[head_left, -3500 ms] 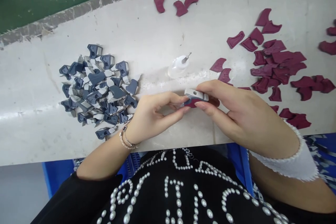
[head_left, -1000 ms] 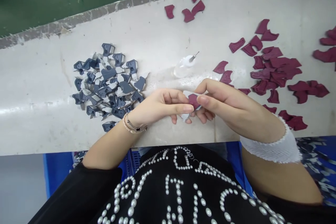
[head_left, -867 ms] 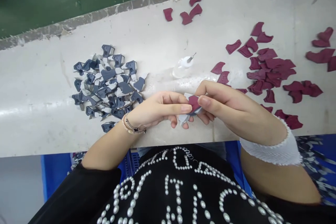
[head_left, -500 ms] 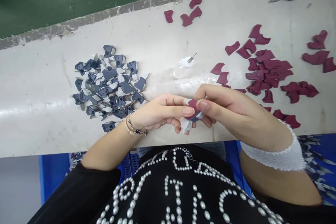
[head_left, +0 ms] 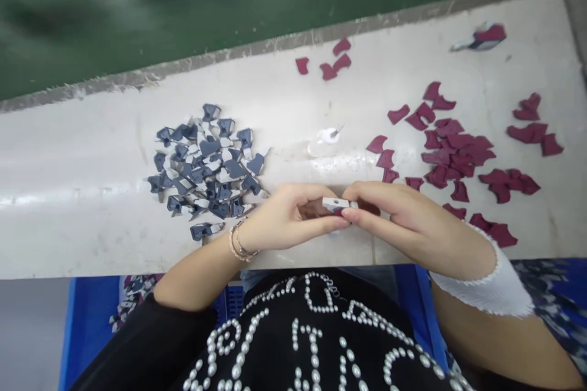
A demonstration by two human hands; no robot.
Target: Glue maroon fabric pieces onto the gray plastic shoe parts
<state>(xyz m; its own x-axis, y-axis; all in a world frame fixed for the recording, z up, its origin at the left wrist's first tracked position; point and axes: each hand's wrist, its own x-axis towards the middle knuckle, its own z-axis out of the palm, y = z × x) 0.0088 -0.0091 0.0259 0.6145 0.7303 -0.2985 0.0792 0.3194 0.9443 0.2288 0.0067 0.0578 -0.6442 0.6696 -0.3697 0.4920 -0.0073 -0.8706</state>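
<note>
Both hands meet over the table's front edge, fingers closed on one small plastic part [head_left: 336, 202]. A whitish side with a dark round hole faces up, and a strip of dark red shows below it. My left hand [head_left: 287, 217] grips its left end with the thumb in front. My right hand [head_left: 398, 214] pinches its right end between thumb and fingers. Much of the part is hidden by the fingers. Beyond the hands stands a small clear bottle [head_left: 321, 145] with a white top and a thin metal needle tip.
Left of the hands is a pile of dark blue-grey and white plastic parts [head_left: 206, 162]. Dark red curved pieces [head_left: 458, 156] lie scattered on the right. One assembled part [head_left: 488, 36] lies at the far right. Blue bins [head_left: 87, 317] with parts stand below the table edge.
The part has been turned in my fingers: its red face was up, now a whitish side with a hole shows. The view has tilted, so the table sits lower.
</note>
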